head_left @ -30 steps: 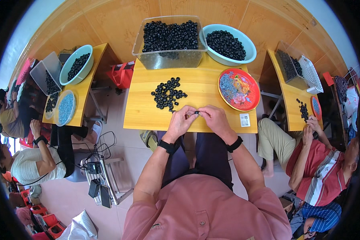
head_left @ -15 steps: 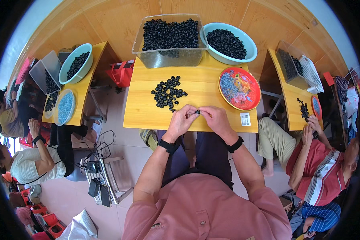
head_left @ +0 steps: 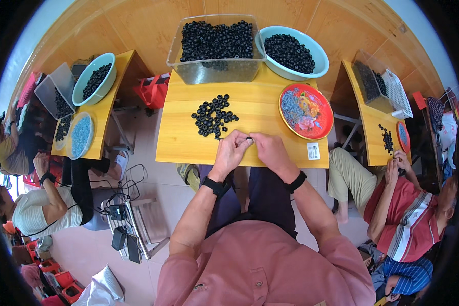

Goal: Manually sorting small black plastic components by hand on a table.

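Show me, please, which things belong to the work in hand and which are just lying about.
Apparently in use:
left hand
right hand
black piece between them
loose black pieces
clear bin
turquoise basin
red tray

Seemingly lying about:
red bag
white bag

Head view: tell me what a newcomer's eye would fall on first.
Probably the round red flower-patterned tray, bright on the right side of the yellow wood-grain table. Next, the black ring-shaped beads heaped in the clear rectangular plastic bin at the table's far edge. Then the bare left hand and right hand, close together over the near edge, a small black piece at the left one's fingertips.
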Tool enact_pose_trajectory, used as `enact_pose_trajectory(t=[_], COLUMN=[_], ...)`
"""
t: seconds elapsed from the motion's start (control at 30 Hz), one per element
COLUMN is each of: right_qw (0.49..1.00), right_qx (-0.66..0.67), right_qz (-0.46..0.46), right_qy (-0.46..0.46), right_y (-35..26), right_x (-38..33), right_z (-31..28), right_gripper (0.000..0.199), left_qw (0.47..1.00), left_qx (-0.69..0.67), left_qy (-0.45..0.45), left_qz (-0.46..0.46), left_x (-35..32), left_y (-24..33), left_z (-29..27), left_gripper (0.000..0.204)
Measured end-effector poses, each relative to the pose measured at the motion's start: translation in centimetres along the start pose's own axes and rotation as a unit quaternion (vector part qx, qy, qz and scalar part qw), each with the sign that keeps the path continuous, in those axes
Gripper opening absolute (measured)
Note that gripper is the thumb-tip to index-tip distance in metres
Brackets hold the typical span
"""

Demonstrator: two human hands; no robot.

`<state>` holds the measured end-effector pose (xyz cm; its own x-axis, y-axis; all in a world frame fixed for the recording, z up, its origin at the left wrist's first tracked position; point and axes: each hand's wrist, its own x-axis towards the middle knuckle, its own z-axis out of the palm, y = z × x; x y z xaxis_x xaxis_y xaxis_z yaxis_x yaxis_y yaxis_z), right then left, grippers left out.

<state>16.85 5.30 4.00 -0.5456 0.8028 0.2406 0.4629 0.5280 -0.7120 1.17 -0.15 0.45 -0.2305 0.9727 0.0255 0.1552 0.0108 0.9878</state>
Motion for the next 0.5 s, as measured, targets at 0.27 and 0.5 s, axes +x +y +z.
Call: enact_pose_trajectory(t=[0.27,0.5], right_qw=[0.997,0.981], right_qx=[0.023,0.158], right_qz=[-0.024,0.092], right_qy=[0.070,0.062], right_y=[0.5,1.5], right_x=[-1.2,-0.8], right_z=[0.9,1.4], right_gripper=[0.017,0.016], left_qw=[0.999,0.992], left_qx=[0.035,0.091], left_qy=[-0.003,-0.027], left_qz=[0.005,0.086], left_x=[-0.4,-1.1], left_y=[0.2,0.2], left_z=[-0.3,-0.1], left_gripper=[0.019,0.028])
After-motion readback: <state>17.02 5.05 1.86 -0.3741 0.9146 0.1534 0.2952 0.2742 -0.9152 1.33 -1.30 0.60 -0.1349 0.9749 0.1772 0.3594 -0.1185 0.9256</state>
